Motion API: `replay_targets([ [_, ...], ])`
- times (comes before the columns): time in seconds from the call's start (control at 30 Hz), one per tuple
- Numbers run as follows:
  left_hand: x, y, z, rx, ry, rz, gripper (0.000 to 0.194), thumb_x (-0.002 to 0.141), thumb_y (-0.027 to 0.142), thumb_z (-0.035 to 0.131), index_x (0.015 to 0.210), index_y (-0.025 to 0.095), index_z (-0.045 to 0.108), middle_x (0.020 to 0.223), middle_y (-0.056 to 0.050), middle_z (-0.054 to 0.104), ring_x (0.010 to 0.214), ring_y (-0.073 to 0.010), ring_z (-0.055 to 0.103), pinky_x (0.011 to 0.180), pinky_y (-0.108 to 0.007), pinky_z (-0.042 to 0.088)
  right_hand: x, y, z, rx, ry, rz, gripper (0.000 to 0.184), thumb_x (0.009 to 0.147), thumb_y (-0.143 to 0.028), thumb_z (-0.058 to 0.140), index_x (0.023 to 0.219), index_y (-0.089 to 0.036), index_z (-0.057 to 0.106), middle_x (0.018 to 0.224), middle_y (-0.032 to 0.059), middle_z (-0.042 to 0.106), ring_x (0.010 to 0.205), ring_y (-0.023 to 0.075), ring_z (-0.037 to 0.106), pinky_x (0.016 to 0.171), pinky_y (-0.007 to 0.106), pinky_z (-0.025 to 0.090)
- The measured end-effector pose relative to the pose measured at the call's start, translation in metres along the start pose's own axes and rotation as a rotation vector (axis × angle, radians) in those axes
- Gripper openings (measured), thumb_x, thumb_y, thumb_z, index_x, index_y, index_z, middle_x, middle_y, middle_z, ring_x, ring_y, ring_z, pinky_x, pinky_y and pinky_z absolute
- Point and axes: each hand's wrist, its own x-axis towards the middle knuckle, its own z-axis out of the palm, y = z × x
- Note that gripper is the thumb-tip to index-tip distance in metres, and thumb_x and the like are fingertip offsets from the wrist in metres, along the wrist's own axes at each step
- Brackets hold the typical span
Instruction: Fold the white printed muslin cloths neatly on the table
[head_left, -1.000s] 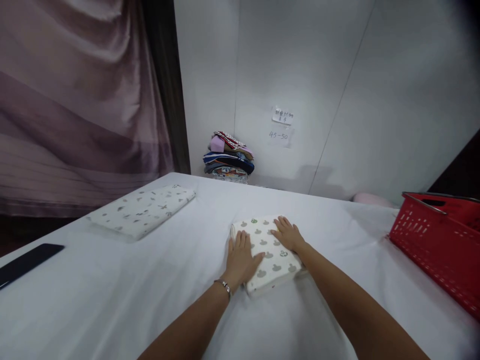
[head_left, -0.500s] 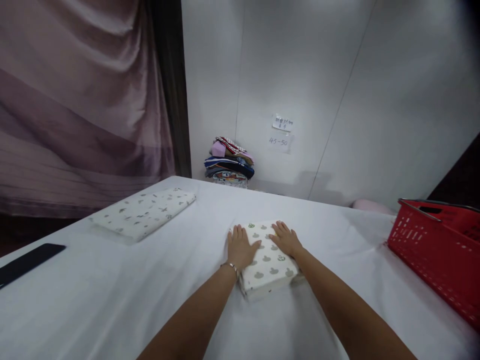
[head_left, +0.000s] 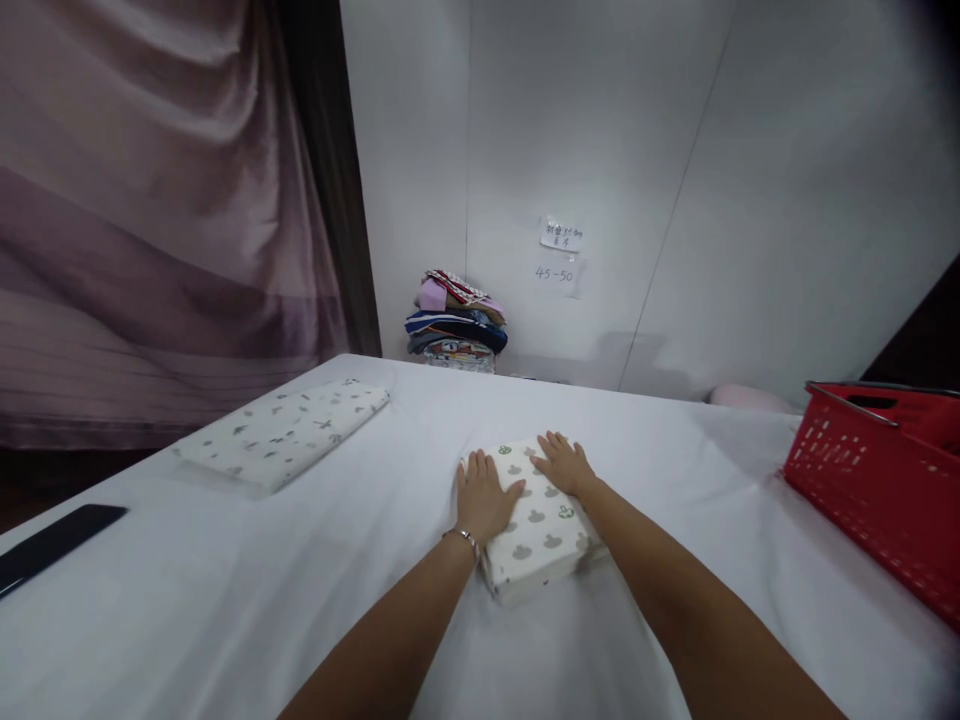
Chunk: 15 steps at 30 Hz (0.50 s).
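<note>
A thick folded white cloth (head_left: 536, 545) printed with grey mushroom-like shapes and a few green marks lies on the white-covered table (head_left: 337, 620). My left hand (head_left: 484, 498) rests flat on its left side, fingers stretched toward the far edge, a bracelet on the wrist. Across from it, my right hand (head_left: 564, 464) lies spread on the cloth's far right part. Both palms face down, and neither hand grips anything. Part of the print is covered by the hands.
A second folded white cloth (head_left: 289, 430) with grey leaf prints lies at the left. A dark flat object (head_left: 56, 545) sits near the left edge. At the right stands a red plastic basket (head_left: 877, 500). Behind the table is a stack of folded fabrics (head_left: 457, 325) against the wall.
The view has shifted slightly. My right hand has slid a little toward the far left over the folded cloth; my left hand stays nearly where it was.
</note>
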Motion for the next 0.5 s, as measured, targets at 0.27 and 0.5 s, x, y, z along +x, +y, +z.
replay_targets([
  [0.27, 0.000, 0.002, -0.008, -0.059, -0.095, -0.050, 0.085, 0.083, 0.065, 0.019, 0.144, 0.005, 0.022, 0.152, -0.014, 0.008, 0.140, -0.0281, 0.002, 0.106, -0.052, 0.022, -0.016, 0.026, -0.020, 0.214, 0.068, 0.110, 0.060, 0.090, -0.046, 0.036, 0.142, -0.017, 0.033, 0.150, 0.0072, 0.025, 0.136, 0.0208, 0.026, 0.109, 0.033, 0.022],
  [0.5, -0.002, 0.001, -0.009, -0.124, -0.043, -0.020, 0.077, 0.085, 0.061, 0.024, 0.141, 0.008, 0.029, 0.151, -0.016, 0.015, 0.140, -0.0291, 0.008, 0.105, -0.050, 0.025, -0.068, 0.057, -0.021, 0.249, 0.078, 0.244, 0.066, 0.084, -0.045, 0.046, 0.142, -0.016, 0.032, 0.141, 0.0088, 0.042, 0.125, 0.0221, 0.044, 0.102, 0.032, 0.034],
])
